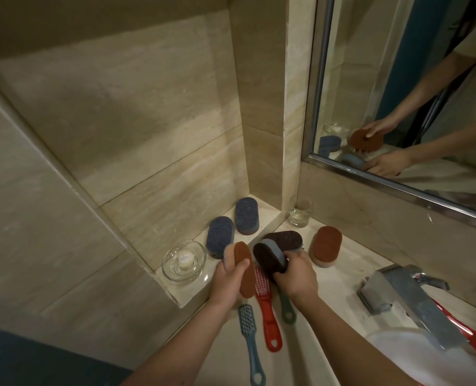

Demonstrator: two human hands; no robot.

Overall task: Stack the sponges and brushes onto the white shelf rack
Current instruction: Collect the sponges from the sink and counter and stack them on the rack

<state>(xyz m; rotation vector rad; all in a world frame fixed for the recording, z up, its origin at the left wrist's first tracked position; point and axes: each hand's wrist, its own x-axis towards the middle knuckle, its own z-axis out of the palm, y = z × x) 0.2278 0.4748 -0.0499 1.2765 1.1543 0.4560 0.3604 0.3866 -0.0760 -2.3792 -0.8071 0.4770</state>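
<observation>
My left hand grips an oval sponge with a rust-brown face, held on edge above the counter. My right hand grips a dark brown oval sponge with a grey band; another dark sponge lies just behind it. Two blue-grey sponges stand against the niche wall on the low marble ledge. A rust-brown sponge stands on the counter to the right. Three brushes lie below my hands: blue, red, green. No white rack is in view.
A glass dish with a small white item sits at the ledge's left end. A drinking glass stands in the corner. A metal faucet and white basin lie to the right, a mirror above.
</observation>
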